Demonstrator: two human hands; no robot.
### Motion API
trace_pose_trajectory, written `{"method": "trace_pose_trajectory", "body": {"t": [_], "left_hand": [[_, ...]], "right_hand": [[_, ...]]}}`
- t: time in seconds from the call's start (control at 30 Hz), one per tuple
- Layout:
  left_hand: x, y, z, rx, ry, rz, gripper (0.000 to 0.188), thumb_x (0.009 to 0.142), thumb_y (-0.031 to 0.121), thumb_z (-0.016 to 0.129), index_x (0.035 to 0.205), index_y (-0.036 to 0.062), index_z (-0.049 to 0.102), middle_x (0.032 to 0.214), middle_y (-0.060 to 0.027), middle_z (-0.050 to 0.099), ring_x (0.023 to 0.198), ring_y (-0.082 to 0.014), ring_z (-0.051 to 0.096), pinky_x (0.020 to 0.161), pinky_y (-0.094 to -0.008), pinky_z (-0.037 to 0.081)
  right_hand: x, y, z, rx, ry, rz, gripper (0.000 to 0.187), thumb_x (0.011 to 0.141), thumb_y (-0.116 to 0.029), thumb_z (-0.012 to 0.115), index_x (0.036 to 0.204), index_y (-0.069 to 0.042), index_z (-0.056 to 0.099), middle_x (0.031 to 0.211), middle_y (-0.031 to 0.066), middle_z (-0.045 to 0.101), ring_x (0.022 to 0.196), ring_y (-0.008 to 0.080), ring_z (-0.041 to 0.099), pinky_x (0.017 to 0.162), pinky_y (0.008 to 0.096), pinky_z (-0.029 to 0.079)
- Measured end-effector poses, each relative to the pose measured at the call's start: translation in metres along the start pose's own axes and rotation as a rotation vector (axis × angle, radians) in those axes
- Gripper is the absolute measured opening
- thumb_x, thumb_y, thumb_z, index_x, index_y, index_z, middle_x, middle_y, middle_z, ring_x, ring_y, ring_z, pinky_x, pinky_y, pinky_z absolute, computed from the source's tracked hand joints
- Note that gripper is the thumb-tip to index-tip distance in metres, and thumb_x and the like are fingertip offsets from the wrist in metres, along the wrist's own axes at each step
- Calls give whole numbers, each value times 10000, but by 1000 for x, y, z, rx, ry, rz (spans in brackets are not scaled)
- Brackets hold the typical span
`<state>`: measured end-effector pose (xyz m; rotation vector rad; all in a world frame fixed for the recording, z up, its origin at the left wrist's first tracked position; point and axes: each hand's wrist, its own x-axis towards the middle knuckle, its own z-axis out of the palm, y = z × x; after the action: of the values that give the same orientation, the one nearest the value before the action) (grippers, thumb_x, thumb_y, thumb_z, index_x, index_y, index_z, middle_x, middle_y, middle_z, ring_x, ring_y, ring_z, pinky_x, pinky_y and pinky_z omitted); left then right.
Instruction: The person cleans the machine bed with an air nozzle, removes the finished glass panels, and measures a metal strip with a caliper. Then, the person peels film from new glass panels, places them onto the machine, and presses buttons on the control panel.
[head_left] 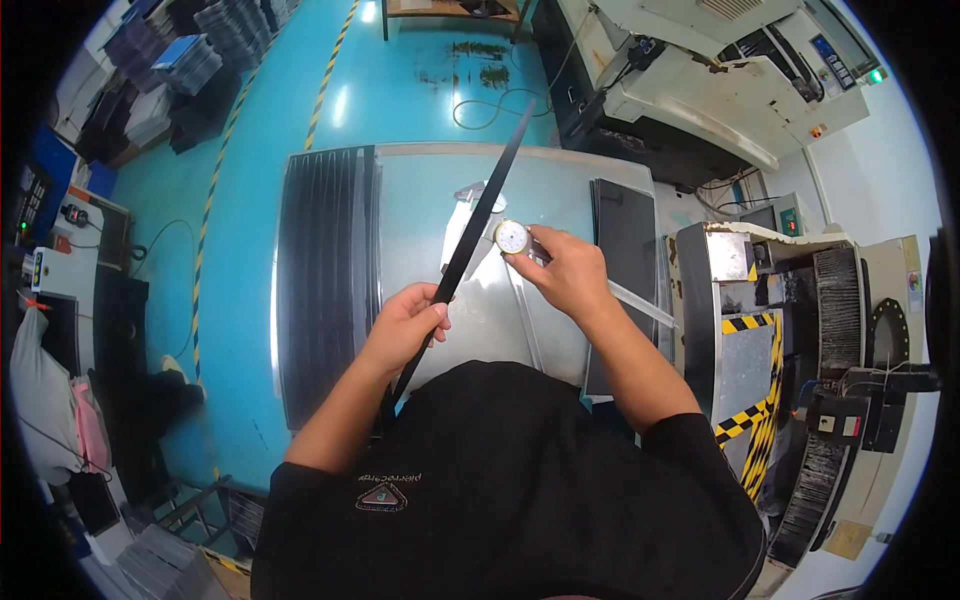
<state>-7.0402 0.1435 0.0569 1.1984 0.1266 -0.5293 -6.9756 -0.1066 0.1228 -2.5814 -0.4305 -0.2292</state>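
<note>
My left hand is closed around the lower part of a long, thin black strip, which slants up and away to the right. Between the thumb and fingers of my right hand is a dial gauge with a round white face. The gauge sits right beside the strip's middle; whether it touches the strip I cannot tell. Behind the strip, a metal caliper lies on the table, partly covered.
The metal-topped table carries a row of long black strips at left and dark flat pieces at right. A pale narrow bar lies near my right forearm. Machines stand far right; stacked sheets far left.
</note>
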Motion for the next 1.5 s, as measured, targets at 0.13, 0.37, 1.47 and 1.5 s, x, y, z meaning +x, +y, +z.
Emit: {"method": "trace_pose_trajectory", "body": {"t": [0.13,0.37,1.47,1.5], "left_hand": [[1,-3,0,-10,5,-10,170,954,91,554,1110,34,589,788,-29,635,645,-84,603,566,-202,459],[-1,-5,2,-23,28,-19,181,940,91,563,1109,30,582,793,-35,638,653,-94,608,578,-212,464],[-29,-8,-19,-12,58,-10,228,923,74,593,1139,13,558,839,-37,637,710,-106,607,621,-241,468],[-28,-9,-20,-10,55,-12,228,923,74,593,1139,13,558,839,-37,637,710,-106,607,621,-241,468]], "right_hand": [[0,-2,1,-50,24,-5,423,791,-379,745,1069,-62,702,838,123,696,720,270,675,647,354,534],[-3,1,5,-85,20,2,425,791,-397,739,1087,-93,704,810,110,688,691,265,663,621,362,523],[1,213,151,-52,129,629,359,843,-253,629,1073,22,633,901,203,671,859,340,660,768,444,499],[1,216,154,-151,107,628,337,834,-194,601,1096,17,622,947,234,674,925,388,658,805,477,498]]}}
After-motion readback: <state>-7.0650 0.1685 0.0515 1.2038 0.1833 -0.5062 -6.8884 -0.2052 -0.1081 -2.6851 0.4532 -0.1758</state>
